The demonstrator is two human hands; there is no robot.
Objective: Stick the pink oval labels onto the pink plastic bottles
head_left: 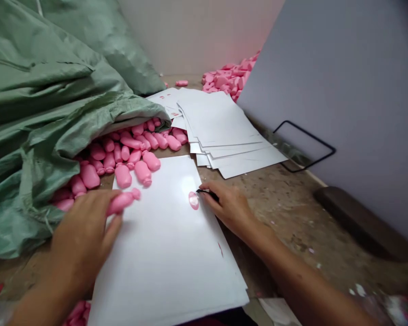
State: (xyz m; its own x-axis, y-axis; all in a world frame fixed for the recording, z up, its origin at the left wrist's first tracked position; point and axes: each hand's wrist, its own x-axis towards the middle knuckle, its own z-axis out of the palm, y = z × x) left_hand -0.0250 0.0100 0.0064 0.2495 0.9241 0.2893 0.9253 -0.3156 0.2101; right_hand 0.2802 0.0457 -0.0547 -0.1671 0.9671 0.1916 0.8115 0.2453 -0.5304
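My left hand [85, 235] is closed around a small pink plastic bottle [122, 202], its narrow end pointing right over a stack of white sheets [156, 253]. In my right hand [229, 206], the fingers pinch a slim black tool [209, 194] whose exact kind I cannot make out. Its tip is close to a small pink oval [193, 200] with a pale, shiny middle on the top sheet. A few more pink bottles [123, 175] rest on the far left corner of the stack.
Many pink bottles spill from a green cloth sack [71, 104] at the left. Beyond lies a fanned pile of white sheets [221, 122]. Another pink heap [227, 77] is by the wall. A grey panel [343, 90] with a black wire loop [326, 149] stands at the right.
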